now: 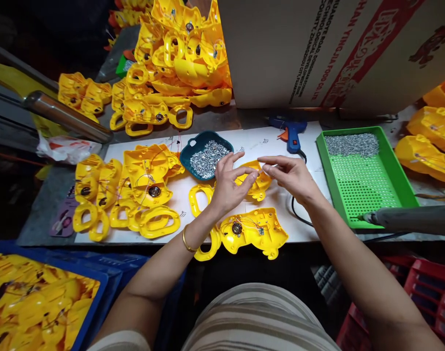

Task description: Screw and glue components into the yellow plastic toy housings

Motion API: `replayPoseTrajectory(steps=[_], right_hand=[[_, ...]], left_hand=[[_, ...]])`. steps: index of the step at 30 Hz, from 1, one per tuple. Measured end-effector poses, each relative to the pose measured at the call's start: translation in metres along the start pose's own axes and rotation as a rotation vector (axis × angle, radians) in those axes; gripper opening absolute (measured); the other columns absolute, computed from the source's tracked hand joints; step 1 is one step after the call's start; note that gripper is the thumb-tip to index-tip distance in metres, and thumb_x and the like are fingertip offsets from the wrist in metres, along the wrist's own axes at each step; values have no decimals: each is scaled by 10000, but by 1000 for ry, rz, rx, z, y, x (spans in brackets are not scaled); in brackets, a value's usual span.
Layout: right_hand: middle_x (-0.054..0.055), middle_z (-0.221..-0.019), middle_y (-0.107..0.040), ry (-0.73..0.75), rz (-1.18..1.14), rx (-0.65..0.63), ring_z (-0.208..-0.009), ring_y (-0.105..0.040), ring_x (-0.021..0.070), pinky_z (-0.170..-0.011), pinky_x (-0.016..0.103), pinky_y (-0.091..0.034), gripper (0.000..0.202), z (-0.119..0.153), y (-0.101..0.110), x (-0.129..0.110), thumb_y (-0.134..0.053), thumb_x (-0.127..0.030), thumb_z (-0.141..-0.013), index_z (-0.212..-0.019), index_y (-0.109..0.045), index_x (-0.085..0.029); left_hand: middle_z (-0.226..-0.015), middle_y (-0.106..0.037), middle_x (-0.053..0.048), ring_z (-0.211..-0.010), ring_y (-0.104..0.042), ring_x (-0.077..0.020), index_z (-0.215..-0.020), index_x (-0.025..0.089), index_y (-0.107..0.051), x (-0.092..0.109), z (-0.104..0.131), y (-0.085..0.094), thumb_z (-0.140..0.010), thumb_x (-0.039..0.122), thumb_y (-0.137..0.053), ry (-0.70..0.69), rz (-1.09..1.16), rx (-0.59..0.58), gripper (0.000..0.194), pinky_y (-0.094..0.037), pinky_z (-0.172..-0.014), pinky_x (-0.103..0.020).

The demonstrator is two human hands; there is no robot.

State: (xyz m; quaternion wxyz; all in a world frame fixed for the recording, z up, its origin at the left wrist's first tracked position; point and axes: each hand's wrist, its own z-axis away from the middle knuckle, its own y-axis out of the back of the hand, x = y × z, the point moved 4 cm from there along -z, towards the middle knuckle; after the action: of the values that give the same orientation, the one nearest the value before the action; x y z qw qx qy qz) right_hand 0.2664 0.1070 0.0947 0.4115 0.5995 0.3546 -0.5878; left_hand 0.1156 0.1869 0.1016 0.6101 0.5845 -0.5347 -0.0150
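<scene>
My left hand (232, 187) wears a gold bangle and is closed in a pinch of thumb and forefinger, its other fingers raised. Facing it, my right hand (290, 176) also pinches at the fingertips. Whatever either holds is too small to make out. Both hands are above a yellow plastic shell half (261, 187), partly hidden by my left hand. Closer to my body, a second yellow shell half (275, 234) lies open side up at the table's edge, with a round speaker (236, 228), thin wires and a small circuit board (261, 231) inside. Small metal screws (210, 158) fill a teal dish (186, 158) beside my left hand.
A blue glue gun (293, 135) lies beyond my right hand. Rightward are a green basket (400, 180) with metal pieces and a grey cylindrical tool (409, 219). Yellow shells (149, 180) crowd the left; more are piled behind, near a large carton (273, 53). A blue crate (94, 312) stands lower left.
</scene>
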Motion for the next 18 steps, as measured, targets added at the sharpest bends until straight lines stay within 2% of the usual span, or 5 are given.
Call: replayPoseTrajectory(steps=[2,4,9,13,18], right_hand=[[74,-1003,-712,-74,26,72,-576,-579,83,-568,257,-469,359,3,6,6,-641,-417,-804,-1053,-707,-167],[91,-974,-716,-160,84,78,-504,-581,87,-519,260,-463,369,7,9,15,-583,-397,-839,-1088,-675,-141],[25,-532,-645,-288,188,-76,-522,-656,181,-454,245,-443,441,20,1,34,-469,-400,-905,-1222,-599,-124],[45,-602,-681,-303,166,-115,-554,-683,189,-418,226,-428,475,22,-4,34,-439,-418,-922,-1268,-570,-120],[45,-615,-683,-277,165,-107,-604,-693,176,-492,227,-487,426,21,-5,29,-454,-371,-926,-1230,-597,-110]], left_hand=[[-1399,-502,-32,-1367,-313,-280,-848,254,-709,1,0,-1,-881,319,-606,33,-73,-15,126,-225,-1149,-564],[-1422,-479,-38,-1382,-291,-298,-823,247,-700,3,-1,-3,-879,315,-602,51,-134,-39,131,-185,-1152,-595],[-1454,-451,-44,-1402,-263,-315,-815,240,-689,4,-3,-13,-876,351,-597,31,-201,-82,156,-131,-1143,-638],[-1459,-447,-48,-1400,-270,-326,-801,235,-688,6,-4,-18,-878,371,-590,26,-226,-101,184,-122,-1129,-663],[-1447,-466,-44,-1394,-288,-328,-800,238,-698,8,-5,-18,-871,359,-598,33,-248,-114,172,-127,-1130,-662]])
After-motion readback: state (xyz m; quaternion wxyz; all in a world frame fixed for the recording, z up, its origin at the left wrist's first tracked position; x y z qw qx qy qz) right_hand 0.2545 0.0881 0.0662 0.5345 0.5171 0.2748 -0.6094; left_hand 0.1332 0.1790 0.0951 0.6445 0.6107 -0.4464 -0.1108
